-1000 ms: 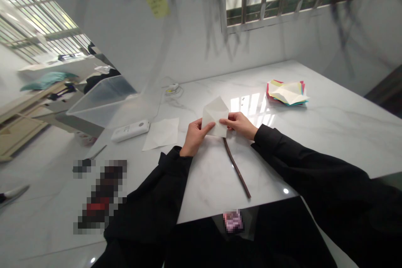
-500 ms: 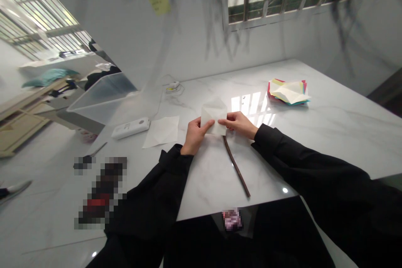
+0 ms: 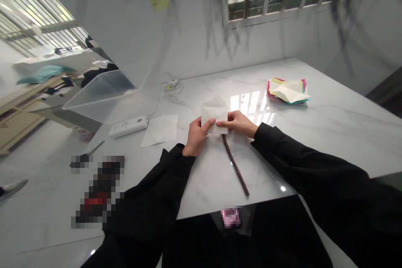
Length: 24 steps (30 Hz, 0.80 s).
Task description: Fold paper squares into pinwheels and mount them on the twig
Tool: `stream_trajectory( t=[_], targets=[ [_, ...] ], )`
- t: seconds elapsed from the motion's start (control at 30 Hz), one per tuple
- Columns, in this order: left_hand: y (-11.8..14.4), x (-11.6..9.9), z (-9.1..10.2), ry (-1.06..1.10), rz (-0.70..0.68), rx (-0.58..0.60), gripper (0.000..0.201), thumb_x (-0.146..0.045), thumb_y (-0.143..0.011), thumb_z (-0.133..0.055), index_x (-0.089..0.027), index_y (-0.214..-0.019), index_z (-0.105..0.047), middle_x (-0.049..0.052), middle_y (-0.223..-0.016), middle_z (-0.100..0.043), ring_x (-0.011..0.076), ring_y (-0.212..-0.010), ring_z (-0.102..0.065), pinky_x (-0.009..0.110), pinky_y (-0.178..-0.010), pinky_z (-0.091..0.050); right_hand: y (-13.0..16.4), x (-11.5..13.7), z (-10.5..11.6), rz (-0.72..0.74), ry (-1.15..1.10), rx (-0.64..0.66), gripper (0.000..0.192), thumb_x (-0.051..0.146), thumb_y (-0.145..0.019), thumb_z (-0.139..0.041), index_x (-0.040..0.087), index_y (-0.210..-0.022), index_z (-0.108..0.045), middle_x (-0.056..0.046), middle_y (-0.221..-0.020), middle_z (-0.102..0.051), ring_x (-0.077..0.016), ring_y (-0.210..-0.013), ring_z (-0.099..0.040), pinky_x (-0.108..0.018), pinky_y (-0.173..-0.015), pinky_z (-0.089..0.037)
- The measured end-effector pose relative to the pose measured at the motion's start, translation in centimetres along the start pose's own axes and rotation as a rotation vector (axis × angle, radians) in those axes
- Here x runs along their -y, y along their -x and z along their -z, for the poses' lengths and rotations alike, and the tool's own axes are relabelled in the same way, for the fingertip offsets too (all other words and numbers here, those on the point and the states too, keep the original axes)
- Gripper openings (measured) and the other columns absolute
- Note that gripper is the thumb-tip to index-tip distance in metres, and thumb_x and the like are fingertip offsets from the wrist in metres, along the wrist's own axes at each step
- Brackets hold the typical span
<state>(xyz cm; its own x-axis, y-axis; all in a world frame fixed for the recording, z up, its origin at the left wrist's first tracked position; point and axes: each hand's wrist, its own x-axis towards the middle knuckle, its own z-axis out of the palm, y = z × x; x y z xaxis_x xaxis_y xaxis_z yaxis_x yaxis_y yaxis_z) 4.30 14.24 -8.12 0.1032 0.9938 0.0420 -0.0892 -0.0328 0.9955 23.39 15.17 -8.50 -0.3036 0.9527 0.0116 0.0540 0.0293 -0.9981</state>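
A small folded piece of white paper (image 3: 214, 111) is held up between my two hands over the table. My left hand (image 3: 197, 133) pinches its lower left part, thumb on the near face. From the other side my right hand (image 3: 236, 122) grips the lower right edge, its thumb almost meeting the left one. The fingers behind the paper are hidden. Below it a thin dark brown stick (image 3: 235, 165) lies on the white marbled table (image 3: 207, 184), its far end covered by the paper. To the left rests a creased white sheet (image 3: 161, 130).
A stack of coloured papers (image 3: 289, 91) lies at the back right. Left of the creased sheet are a white power strip-like device (image 3: 128, 126), a dark-handled tool (image 3: 86, 157) and a blurred-out dark item (image 3: 100, 192). A translucent plastic bin (image 3: 100, 92) stands farther left.
My right thumb has slid slightly left across the paper, toward my left thumb. Both hands still hold the paper in nearly the same place. The view has shifted a little.
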Motion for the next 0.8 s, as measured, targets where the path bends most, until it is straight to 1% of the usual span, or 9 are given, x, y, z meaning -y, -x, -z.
stream_trajectory(
  t=[0.07,0.17,0.3,0.37,0.43,0.53,0.57,0.67,0.8],
  targets=[
    [0.0,0.2,-0.1,-0.01,-0.015,0.02,0.048,-0.048,-0.074,-0.087,-0.014,-0.106,-0.077,0.01,-0.104,-0.08,0.025,-0.091,-0.073,0.035,-0.081,-0.058,0.0,-0.1,0.1,-0.003,0.028,-0.015,0.043,0.052,-0.075,-0.086,0.011,-0.086,-0.079,-0.004,-0.069,-0.069,-0.0117,-0.058,-0.054,-0.025,-0.053,-0.041],
    [0.1,0.4,-0.2,-0.036,-0.028,0.038,0.048,-0.051,-0.076,-0.085,-0.014,-0.105,-0.076,0.01,-0.103,-0.079,0.0255,-0.092,-0.073,0.035,-0.08,-0.057,0.1,-0.1,0.3,-0.011,0.055,-0.022,0.043,0.053,-0.077,-0.084,0.011,-0.087,-0.079,-0.003,-0.068,-0.069,-0.0125,-0.057,-0.054,-0.025,-0.052,-0.039],
    [0.0,-0.1,0.1,-0.117,-0.06,0.068,0.05,-0.053,-0.077,-0.083,-0.014,-0.106,-0.074,0.012,-0.105,-0.079,0.0263,-0.093,-0.073,0.035,-0.078,-0.058,0.2,0.0,0.4,-0.02,0.033,0.004,0.042,0.052,-0.077,-0.083,0.012,-0.087,-0.079,-0.005,-0.071,-0.072,-0.0151,-0.061,-0.059,-0.027,-0.055,-0.043],
    [-0.2,-0.7,0.4,-0.162,-0.104,0.079,0.054,-0.05,-0.074,-0.086,-0.015,-0.113,-0.072,0.011,-0.111,-0.078,0.0259,-0.095,-0.073,0.034,-0.079,-0.058,0.2,0.1,0.4,-0.031,0.004,0.052,0.037,0.047,-0.076,-0.084,0.012,-0.088,-0.079,-0.006,-0.078,-0.075,-0.0164,-0.066,-0.063,-0.027,-0.06,-0.047],
    [-0.4,-1.5,0.9,-0.189,-0.148,0.085,0.065,-0.046,-0.071,-0.089,-0.019,-0.125,-0.066,0.01,-0.116,-0.076,0.0243,-0.095,-0.073,0.032,-0.078,-0.059,0.1,0.1,0.4,-0.046,-0.009,0.115,0.034,0.043,-0.075,-0.084,0.013,-0.089,-0.08,-0.007,-0.083,-0.077,-0.0175,-0.07,-0.066,-0.028,-0.064,-0.05],
    [-0.7,-2.4,1.6,-0.198,-0.199,0.117,0.075,-0.043,-0.071,-0.09,-0.024,-0.137,-0.06,0.008,-0.117,-0.074,0.0205,-0.09,-0.073,0.028,-0.075,-0.059,-0.1,0.1,0.6,-0.055,0.038,0.171,0.032,0.041,-0.074,-0.084,0.013,-0.088,-0.08,-0.006,-0.081,-0.076,-0.0177,-0.07,-0.066,-0.028,-0.063,-0.049],
    [-0.7,-2.5,1.8,-0.201,-0.21,0.127,0.071,-0.043,-0.072,-0.089,-0.024,-0.134,-0.062,0.008,-0.117,-0.074,0.0193,-0.088,-0.072,0.028,-0.074,-0.058,-0.1,0.1,0.7,-0.053,0.064,0.176,0.031,0.042,-0.074,-0.084,0.013,-0.086,-0.08,-0.006,-0.079,-0.075,-0.0172,-0.068,-0.064,-0.027,-0.061,-0.048],
    [-0.8,-2.6,2.0,-0.191,-0.209,0.127,0.05,-0.045,-0.073,-0.088,-0.02,-0.113,-0.071,0.008,-0.113,-0.074,0.0181,-0.085,-0.07,0.027,-0.072,-0.057,-0.1,0.2,0.9,-0.053,0.113,0.186,0.031,0.043,-0.074,-0.083,0.014,-0.082,-0.079,-0.006,-0.074,-0.073,-0.0156,-0.063,-0.061,-0.027,-0.056,-0.044],
    [-0.9,-2.3,1.9,-0.179,-0.146,0.115,0.042,-0.05,-0.073,-0.088,-0.019,-0.099,-0.074,0.005,-0.096,-0.076,0.0185,-0.078,-0.067,0.029,-0.068,-0.055,0.0,0.3,1.0,-0.062,0.12,0.218,0.03,0.044,-0.075,-0.083,0.014,-0.081,-0.078,-0.005,-0.073,-0.072,-0.0149,-0.061,-0.059,-0.027,-0.055,-0.042]
  ],
)
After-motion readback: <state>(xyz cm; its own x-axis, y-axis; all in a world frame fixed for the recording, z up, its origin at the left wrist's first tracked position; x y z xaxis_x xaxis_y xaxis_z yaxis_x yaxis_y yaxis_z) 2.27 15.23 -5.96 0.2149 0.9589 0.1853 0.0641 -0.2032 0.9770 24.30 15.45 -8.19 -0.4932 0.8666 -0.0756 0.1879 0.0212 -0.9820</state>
